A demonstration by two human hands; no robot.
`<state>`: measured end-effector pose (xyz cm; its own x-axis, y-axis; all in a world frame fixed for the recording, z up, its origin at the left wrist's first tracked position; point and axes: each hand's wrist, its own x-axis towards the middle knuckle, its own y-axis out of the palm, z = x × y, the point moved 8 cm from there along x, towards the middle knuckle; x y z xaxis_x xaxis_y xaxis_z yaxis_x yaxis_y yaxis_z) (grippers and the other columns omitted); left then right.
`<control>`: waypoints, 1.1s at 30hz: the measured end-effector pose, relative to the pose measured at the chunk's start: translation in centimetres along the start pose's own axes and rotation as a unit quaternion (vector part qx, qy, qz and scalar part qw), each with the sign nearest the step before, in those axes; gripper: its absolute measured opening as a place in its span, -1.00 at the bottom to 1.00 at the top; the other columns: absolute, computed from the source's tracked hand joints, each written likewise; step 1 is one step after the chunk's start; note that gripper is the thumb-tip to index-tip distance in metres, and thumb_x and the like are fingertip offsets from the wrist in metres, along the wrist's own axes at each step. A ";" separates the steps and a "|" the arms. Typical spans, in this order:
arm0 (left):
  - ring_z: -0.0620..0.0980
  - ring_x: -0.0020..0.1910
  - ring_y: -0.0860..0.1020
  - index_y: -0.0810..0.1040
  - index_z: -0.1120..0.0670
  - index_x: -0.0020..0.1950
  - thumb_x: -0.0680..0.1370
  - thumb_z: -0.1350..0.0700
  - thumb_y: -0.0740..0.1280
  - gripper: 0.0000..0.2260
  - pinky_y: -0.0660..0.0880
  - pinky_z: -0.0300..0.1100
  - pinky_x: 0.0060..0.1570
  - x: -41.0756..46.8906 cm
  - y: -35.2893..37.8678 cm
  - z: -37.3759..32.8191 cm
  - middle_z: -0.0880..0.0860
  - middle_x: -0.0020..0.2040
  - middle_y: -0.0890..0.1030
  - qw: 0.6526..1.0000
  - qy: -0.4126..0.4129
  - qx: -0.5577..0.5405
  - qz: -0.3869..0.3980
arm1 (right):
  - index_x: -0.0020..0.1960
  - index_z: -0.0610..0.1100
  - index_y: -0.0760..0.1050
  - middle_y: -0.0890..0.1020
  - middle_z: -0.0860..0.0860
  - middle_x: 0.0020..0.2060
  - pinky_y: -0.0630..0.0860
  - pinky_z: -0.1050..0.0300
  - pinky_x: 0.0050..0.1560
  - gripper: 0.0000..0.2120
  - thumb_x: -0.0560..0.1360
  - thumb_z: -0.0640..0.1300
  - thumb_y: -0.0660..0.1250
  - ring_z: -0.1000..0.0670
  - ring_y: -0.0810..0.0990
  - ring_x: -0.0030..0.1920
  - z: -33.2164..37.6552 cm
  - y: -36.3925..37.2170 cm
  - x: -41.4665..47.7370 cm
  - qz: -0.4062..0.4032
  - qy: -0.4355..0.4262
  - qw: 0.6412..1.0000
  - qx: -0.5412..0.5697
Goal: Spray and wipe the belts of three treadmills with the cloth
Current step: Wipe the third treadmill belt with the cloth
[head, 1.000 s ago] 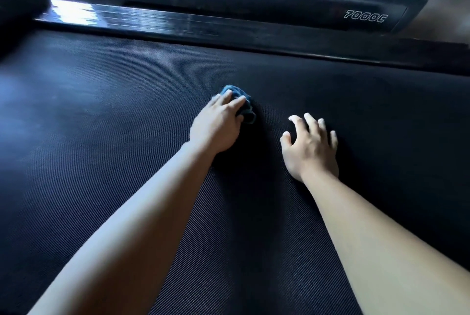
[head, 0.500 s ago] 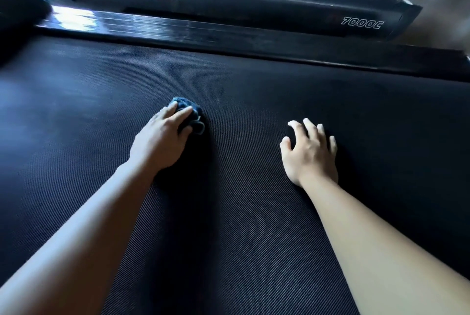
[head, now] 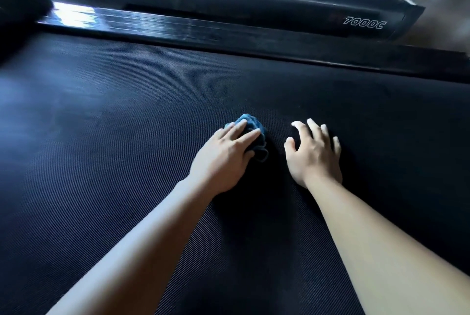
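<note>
Now left hand [head: 223, 159] presses blue cloth [head: 255, 124] (bunched) onto belt [head: 122, 141].

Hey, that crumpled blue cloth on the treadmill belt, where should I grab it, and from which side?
Probably its bunched middle, from above: the crumpled blue cloth lies wadded on the black textured treadmill belt, showing no flat edge to pinch. The left hand presses it from above; curling those fingers over its far side should grip it.

Blue cloth [head: 250, 124]; black belt [head: 127, 162] with fine diagonal ribbing; glossy black side rail [head: 178, 27].
</note>
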<state>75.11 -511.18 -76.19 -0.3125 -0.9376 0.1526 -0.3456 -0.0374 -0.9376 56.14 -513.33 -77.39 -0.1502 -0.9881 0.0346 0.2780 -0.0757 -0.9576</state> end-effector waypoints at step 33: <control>0.19 0.44 0.37 0.42 0.03 0.48 0.61 0.03 0.30 -0.58 0.27 0.04 0.42 5.8 -1.3 4.4 0.12 0.49 0.40 0.999 0.028 0.008 -0.036 | 0.47 0.17 0.23 0.15 0.06 0.57 -0.13 -0.11 0.55 -0.56 0.60 0.12 0.06 -0.04 -0.01 0.57 -0.1 0.0 0.0 0.000 0.006 1.000 -0.013</control>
<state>77.66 -518.11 -75.43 -0.3373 -0.9113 0.2364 -0.3540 -0.1099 -0.9288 56.03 -513.34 -77.46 -0.1622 -0.9863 0.0304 0.2536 -0.0714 -0.9647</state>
